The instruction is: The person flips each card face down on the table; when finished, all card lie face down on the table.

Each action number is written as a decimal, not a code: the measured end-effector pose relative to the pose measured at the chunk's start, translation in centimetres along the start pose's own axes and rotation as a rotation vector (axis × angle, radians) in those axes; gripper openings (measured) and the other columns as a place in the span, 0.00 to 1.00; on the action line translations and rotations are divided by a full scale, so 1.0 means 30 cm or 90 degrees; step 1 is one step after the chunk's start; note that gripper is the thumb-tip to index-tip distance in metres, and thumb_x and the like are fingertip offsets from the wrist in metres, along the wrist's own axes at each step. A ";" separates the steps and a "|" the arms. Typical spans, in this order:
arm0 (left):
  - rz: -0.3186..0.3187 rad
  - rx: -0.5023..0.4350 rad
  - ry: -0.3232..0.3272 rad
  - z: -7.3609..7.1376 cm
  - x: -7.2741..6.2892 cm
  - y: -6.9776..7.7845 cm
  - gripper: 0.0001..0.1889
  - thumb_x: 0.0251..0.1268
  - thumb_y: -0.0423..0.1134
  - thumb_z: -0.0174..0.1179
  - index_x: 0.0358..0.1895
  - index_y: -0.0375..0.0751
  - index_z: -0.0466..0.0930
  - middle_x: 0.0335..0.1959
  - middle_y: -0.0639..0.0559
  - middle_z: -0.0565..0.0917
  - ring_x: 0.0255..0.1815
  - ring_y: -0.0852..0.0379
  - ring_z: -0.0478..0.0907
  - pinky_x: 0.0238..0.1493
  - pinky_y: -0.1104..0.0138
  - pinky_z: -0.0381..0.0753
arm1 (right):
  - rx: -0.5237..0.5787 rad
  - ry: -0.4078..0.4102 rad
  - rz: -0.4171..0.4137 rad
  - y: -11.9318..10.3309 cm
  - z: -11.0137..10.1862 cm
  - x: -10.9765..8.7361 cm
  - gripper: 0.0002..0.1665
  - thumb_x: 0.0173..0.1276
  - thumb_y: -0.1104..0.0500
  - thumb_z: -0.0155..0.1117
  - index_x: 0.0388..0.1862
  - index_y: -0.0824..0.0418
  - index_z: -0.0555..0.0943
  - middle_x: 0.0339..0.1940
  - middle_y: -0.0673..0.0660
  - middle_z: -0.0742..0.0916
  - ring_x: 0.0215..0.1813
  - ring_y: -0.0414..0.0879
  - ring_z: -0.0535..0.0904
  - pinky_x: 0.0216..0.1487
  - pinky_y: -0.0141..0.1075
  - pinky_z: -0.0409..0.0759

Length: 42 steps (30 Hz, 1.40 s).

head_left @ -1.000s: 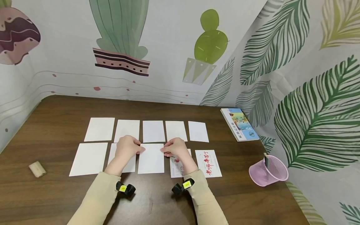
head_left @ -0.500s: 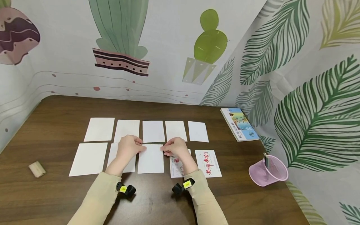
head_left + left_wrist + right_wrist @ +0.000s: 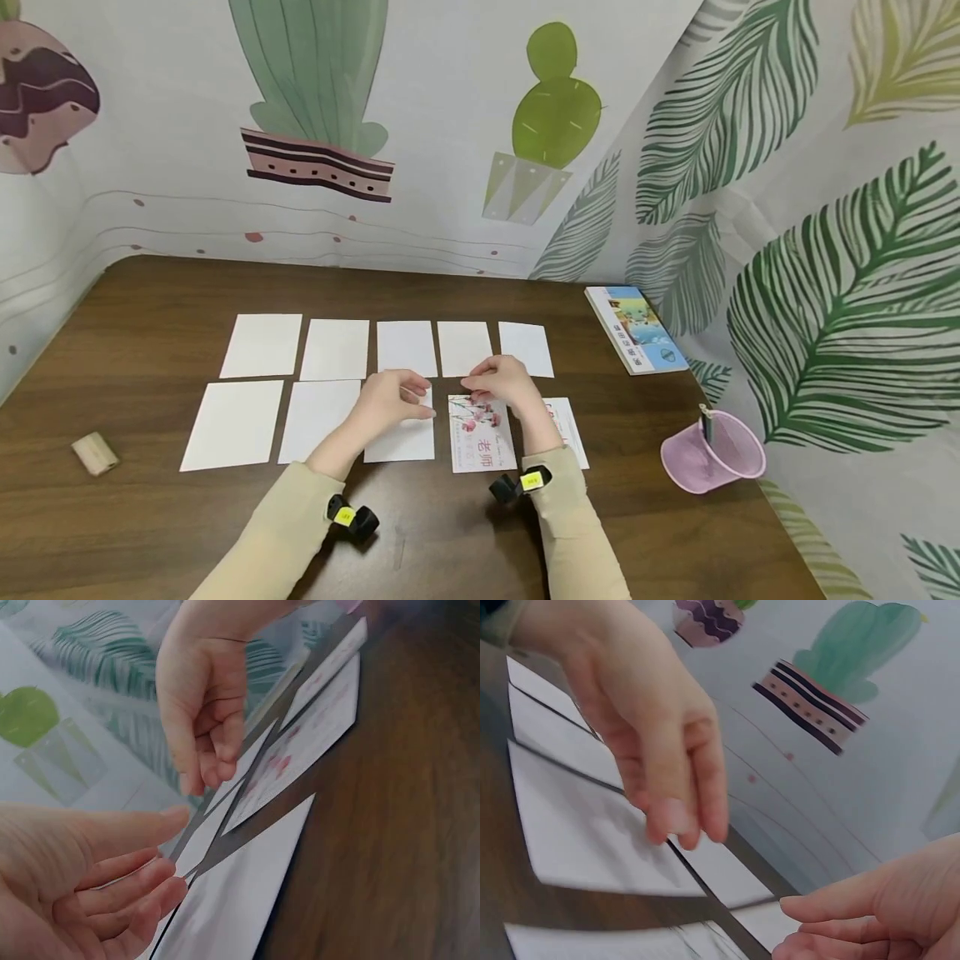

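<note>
My left hand (image 3: 388, 400) hovers over a white card (image 3: 397, 443), the third from the left in the front row, partly hiding it. Its fingers are loosely bent with nothing between them, as the left wrist view also shows. To the right, my right hand (image 3: 512, 385) is above the far edge of a card printed with pink flowers (image 3: 482, 442), fingers relaxed, holding nothing. Its wrist partly covers a card with red writing (image 3: 568, 429). Both hands appear above the cards in the right wrist view, the left one (image 3: 660, 742) over a white card (image 3: 585, 825).
Two more white cards (image 3: 231, 425) lie left in the front row. A back row of several white cards (image 3: 261, 346) runs behind. A wooden block (image 3: 95, 454) is at far left. A book (image 3: 637, 329) and a pink pen cup (image 3: 693, 462) stand right.
Both hands have left the edges of the third front card and shifted right. That card stays in place, and the flower card and second white card are now more exposed.
</note>
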<state>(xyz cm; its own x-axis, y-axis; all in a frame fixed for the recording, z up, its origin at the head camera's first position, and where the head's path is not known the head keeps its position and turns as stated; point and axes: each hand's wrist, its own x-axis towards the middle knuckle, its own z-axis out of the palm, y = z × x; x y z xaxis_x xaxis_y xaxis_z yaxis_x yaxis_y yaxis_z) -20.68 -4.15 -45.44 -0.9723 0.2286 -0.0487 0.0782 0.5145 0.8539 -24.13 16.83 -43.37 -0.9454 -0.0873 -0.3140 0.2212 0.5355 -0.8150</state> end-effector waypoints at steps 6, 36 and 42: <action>0.037 0.034 -0.045 0.067 0.033 0.053 0.28 0.42 0.35 0.79 0.51 0.36 0.82 0.49 0.45 0.86 0.49 0.48 0.82 0.53 0.56 0.80 | -0.007 0.015 0.021 0.048 -0.097 0.007 0.16 0.62 0.62 0.70 0.45 0.71 0.81 0.33 0.61 0.88 0.31 0.42 0.85 0.41 0.36 0.86; 0.149 0.177 -0.151 0.155 0.054 0.083 0.43 0.24 0.35 0.85 0.56 0.39 0.78 0.58 0.43 0.78 0.63 0.39 0.68 0.66 0.52 0.68 | -0.108 -0.080 -0.029 0.080 -0.164 -0.015 0.21 0.59 0.66 0.70 0.52 0.69 0.80 0.46 0.64 0.88 0.46 0.50 0.84 0.51 0.40 0.82; 0.160 0.154 -0.144 0.159 0.064 0.082 0.47 0.24 0.32 0.84 0.61 0.40 0.75 0.57 0.44 0.75 0.61 0.43 0.69 0.63 0.52 0.71 | -0.081 -0.098 -0.016 0.085 -0.170 -0.012 0.23 0.59 0.65 0.71 0.54 0.70 0.79 0.46 0.64 0.86 0.42 0.47 0.82 0.47 0.36 0.82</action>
<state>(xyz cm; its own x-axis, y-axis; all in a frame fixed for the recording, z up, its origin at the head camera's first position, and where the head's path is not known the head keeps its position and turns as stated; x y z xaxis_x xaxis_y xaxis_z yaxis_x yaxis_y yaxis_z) -21.30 1.50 -45.92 -0.8451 0.5345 0.0103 0.3836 0.5928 0.7081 -24.45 22.51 -42.85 -0.9002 -0.2236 -0.3736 0.1575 0.6327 -0.7582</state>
